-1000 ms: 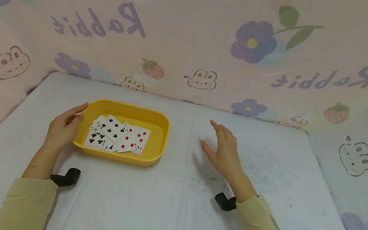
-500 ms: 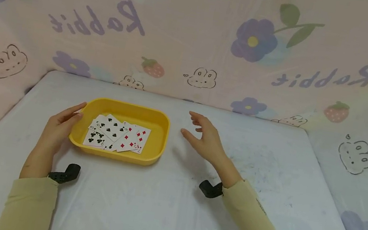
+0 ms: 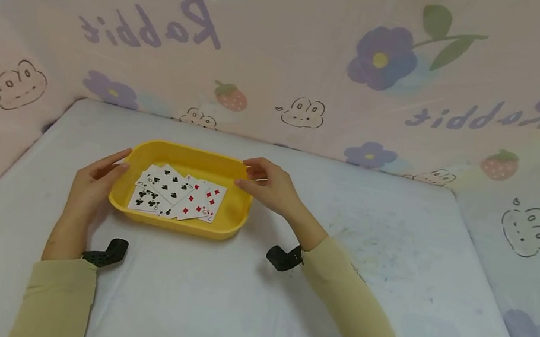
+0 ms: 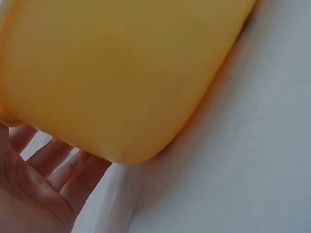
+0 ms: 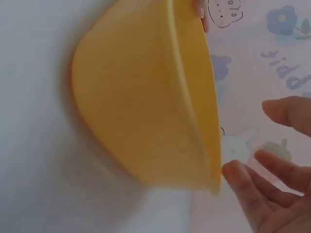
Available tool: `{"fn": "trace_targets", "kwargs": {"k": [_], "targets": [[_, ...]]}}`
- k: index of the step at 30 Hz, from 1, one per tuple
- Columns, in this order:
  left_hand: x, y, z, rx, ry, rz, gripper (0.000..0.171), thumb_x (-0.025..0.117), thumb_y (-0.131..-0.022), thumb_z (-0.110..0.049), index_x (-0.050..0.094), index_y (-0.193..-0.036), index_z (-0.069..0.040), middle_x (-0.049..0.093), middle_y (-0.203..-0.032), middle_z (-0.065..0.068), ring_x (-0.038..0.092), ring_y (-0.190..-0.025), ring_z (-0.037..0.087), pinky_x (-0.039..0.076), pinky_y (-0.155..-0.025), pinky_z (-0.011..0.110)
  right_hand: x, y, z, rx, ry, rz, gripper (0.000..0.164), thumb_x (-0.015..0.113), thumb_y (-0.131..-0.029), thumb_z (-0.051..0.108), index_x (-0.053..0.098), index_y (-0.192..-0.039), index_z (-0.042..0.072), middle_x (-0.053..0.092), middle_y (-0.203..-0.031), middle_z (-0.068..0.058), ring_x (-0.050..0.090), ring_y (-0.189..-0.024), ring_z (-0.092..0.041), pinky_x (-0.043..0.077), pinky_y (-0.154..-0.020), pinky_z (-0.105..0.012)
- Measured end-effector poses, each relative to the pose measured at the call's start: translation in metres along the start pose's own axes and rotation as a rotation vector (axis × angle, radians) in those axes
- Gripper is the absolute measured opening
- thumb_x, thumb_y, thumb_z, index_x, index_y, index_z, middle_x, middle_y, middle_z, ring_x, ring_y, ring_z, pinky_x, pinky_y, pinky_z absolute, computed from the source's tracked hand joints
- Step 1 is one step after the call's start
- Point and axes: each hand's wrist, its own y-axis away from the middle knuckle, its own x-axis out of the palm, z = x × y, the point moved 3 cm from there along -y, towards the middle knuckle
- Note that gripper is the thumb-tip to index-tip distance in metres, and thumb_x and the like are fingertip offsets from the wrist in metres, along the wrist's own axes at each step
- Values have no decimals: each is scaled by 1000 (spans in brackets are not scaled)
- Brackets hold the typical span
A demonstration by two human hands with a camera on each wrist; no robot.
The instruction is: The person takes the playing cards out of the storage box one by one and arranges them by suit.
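A yellow plastic basin (image 3: 173, 225) stands on the white-covered table, with several playing cards (image 3: 172, 184) lying face up inside it, showing spades, clubs and diamonds. At its left end is my left hand (image 3: 90, 188), thumb and fingertips touching the rim. The left wrist view shows this hand's fingers (image 4: 85, 182) extended past the outer wall, their tips hidden. My right hand (image 3: 274, 190) is at the basin's far right corner, thumb spread from the fingers. In the right wrist view, its fingertips (image 5: 233, 170) sit right beside the rim; contact is unclear.
The white table covering (image 3: 203, 301) has faint marks on the right side. A printed cloth (image 3: 278, 61) hangs behind and along both sides. Black wrist devices (image 3: 285, 258) stick out from both wrists near the tabletop.
My right hand has moved left across the table to the basin's right end. The left hand stays at the left end. The cards lie as before.
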Motion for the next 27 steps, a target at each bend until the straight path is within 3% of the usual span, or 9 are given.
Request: {"fn": "trace_targets", "kwargs": {"k": [3,6,11,17,24,27], "targets": [[0,1,0,13,1,-23,43,57,-95,-41,53,-137,-33,53,-138,-7,47,-105,0,42,-82,3,9,-10,6,21,1,37,50,70,-88,26,56,-131,4,61,-125,-13,58,-113,-25,50,-99,-34],[1,1,-1,29,9,-23,43,57,-94,-42,53,-136,-33,55,-133,-7,47,-101,-2,41,-78,1,18,-18,10,64,-23,64,49,70,-87,25,57,-130,5,60,-126,-14,58,-114,-27,49,-100,-35],[6,-2,1,42,-12,3,44,57,-94,-45,53,-136,-36,56,-128,-5,48,-103,1,42,-80,2,32,-26,11,183,-46,89,49,69,-86,28,58,-131,10,56,-133,-12,53,-119,-26,46,-104,-37],[3,-3,0,54,-46,-15,44,54,-95,-47,52,-137,-36,54,-130,3,47,-109,6,42,-81,2,47,-37,16,246,-97,98,48,72,-83,25,61,-127,10,55,-132,-12,50,-117,-26,43,-105,-38],[2,0,4,8,-22,-9,44,54,-95,-47,51,-138,-38,51,-137,5,47,-109,8,43,-81,2,70,-52,11,376,-133,105,51,76,-80,21,60,-127,11,57,-129,-10,51,-107,-24,44,-103,-36],[1,0,5,-7,-13,-17,43,53,-95,-47,51,-137,-38,50,-137,4,47,-111,8,44,-87,6,77,-56,9,396,-159,91,53,77,-79,17,60,-129,11,56,-132,-9,51,-107,-24,43,-105,-37]]}}
